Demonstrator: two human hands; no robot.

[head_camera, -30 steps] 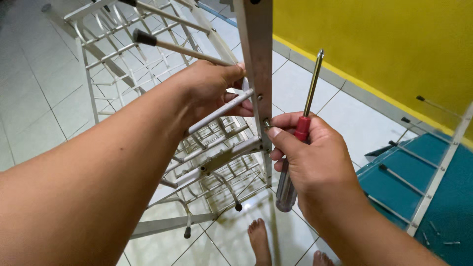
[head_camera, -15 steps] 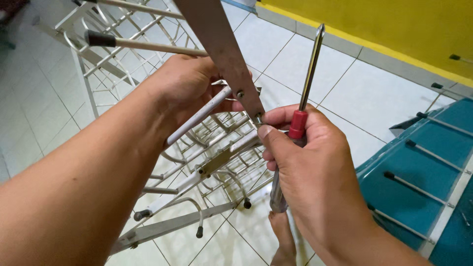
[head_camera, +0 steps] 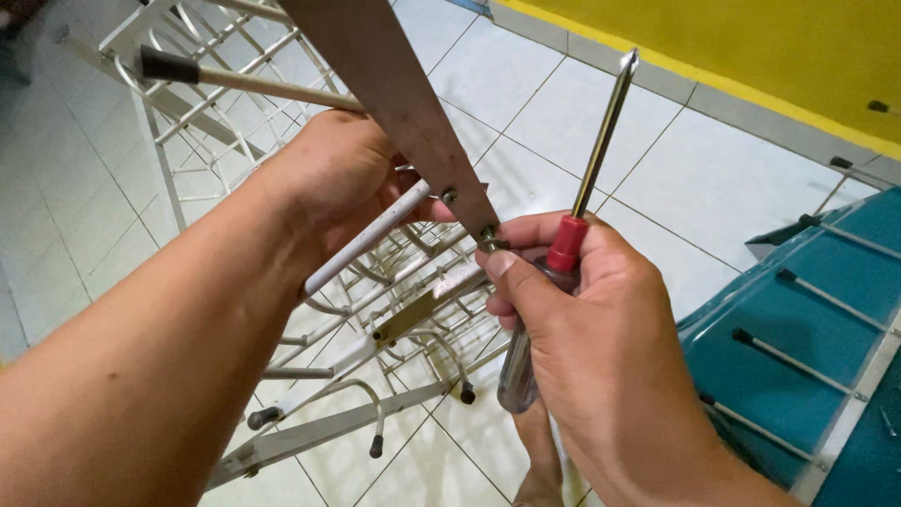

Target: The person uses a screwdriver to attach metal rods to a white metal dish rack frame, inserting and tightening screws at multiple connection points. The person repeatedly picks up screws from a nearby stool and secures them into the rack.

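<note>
Above a white tiled floor (head_camera: 732,188), a person's left hand (head_camera: 343,178) closes around a white rod of a wire rack (head_camera: 282,282), beside a flat metal bar (head_camera: 394,94). The right hand (head_camera: 582,319) grips a red-collared screwdriver (head_camera: 587,202), shaft pointing up, thumb and forefinger pinching at a screw (head_camera: 490,235) on the bar's lower end.

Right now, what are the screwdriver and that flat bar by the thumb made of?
The screwdriver seems to have a shiny steel shaft, a red plastic collar and a clear plastic handle. The flat bar looks like dull grey metal, maybe steel or aluminium, with bolts near its end. The right hand holds the screwdriver.
</note>
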